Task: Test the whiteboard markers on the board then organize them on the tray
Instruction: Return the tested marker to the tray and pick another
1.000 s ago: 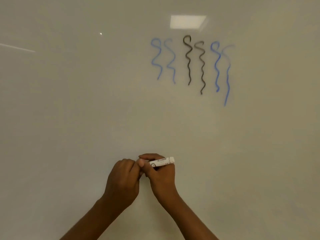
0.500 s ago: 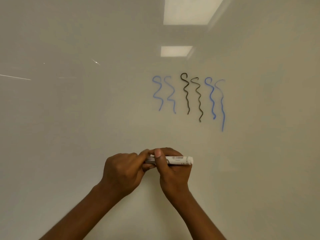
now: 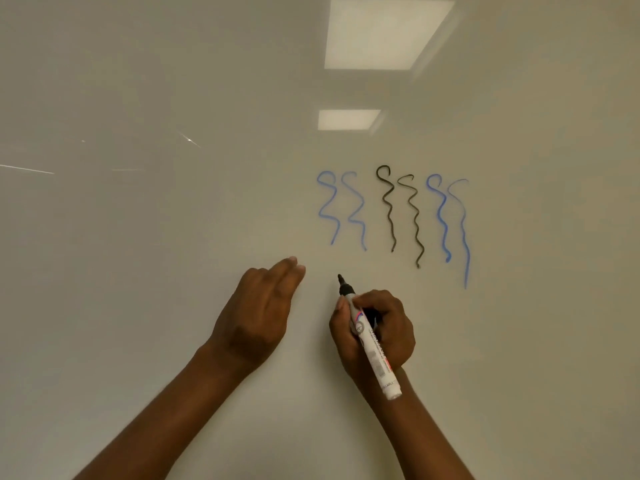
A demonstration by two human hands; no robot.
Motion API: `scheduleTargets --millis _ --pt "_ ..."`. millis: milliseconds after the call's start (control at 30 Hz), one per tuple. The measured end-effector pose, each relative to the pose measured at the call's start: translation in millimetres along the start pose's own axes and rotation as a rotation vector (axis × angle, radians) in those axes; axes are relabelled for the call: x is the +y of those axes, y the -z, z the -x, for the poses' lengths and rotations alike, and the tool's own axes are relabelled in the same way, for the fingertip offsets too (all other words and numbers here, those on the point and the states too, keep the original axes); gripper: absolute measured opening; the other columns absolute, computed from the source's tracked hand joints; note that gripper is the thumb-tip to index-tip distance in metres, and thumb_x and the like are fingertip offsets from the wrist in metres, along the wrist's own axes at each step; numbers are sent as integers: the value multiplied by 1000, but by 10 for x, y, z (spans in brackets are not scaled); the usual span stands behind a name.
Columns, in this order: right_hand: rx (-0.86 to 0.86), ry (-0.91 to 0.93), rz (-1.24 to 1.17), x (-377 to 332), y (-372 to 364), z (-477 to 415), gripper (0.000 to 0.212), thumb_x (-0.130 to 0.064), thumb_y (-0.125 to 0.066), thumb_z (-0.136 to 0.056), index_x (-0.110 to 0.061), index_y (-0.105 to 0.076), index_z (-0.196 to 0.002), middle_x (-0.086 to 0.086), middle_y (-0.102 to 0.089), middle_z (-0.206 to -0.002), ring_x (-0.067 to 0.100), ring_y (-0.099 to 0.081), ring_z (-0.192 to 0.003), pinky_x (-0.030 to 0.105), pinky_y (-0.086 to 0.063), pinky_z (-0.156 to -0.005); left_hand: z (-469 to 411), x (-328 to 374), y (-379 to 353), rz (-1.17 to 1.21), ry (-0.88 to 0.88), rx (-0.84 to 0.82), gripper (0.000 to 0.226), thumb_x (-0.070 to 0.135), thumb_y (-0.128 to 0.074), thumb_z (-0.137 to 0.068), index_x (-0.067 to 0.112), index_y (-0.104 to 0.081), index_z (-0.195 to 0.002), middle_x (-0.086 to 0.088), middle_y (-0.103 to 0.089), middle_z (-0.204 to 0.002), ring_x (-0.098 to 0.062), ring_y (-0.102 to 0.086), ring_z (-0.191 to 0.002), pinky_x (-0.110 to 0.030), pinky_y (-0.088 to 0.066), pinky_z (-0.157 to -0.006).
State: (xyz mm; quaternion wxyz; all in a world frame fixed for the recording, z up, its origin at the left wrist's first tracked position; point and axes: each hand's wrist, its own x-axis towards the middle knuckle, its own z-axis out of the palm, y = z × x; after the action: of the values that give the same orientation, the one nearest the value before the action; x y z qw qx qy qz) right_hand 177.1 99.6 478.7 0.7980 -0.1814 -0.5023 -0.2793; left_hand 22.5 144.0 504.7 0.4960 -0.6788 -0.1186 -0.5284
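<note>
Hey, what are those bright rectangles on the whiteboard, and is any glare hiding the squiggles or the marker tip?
Head view: the large rectangle and small rectangle are ceiling-light reflections on the glossy whiteboard, above the squiggles; thin glare streaks lie far left; nothing covers the squiggles or marker tip, both sharp.

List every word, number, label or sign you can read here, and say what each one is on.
On the marker in the right hand: grey print along the barrel and a round logo, too blurred to read.
On the whiteboard: only blue and black squiggles, no words or numbers.
Nothing legible anywhere.
</note>
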Motion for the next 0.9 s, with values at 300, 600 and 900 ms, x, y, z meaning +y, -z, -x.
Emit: scheduleTargets --millis 300,600,900 --pt "-2 56 37 72 -60 35 22 -33 -55 -91 -15 -52 -80 6 -59 -60 8 -51 -53 22 -44 -47 -102 46 -3 -90 -13 -18 27 -8 -44 -95 -8 -46 -123 -36 -53 -124 -45 -46 -121 -53 -42 -101" --pt "-283 -78 57 -40 -75 -139 31 -54 -45 -94 -33 -62 -78 -10 -64 -59 6 -59 -52 30 -49 -48 -131 70 -27 -32 215 -66 33 -7 -30 -91 -3 -39 -123 -42 -42 -132 -57 -34 -129 -75 -29 -96" --pt "-70 275 130 57 -20 72 12 -10 -60 -73 -17 -51 -75 7 -53 -45 21 -47 -35 27 -38 -38 -134 77 -39 23 264 -83 30 -5 -27 -92 -3 -40 -120 -40 -46 -130 -56 -36 -127 -76 -25 -98"
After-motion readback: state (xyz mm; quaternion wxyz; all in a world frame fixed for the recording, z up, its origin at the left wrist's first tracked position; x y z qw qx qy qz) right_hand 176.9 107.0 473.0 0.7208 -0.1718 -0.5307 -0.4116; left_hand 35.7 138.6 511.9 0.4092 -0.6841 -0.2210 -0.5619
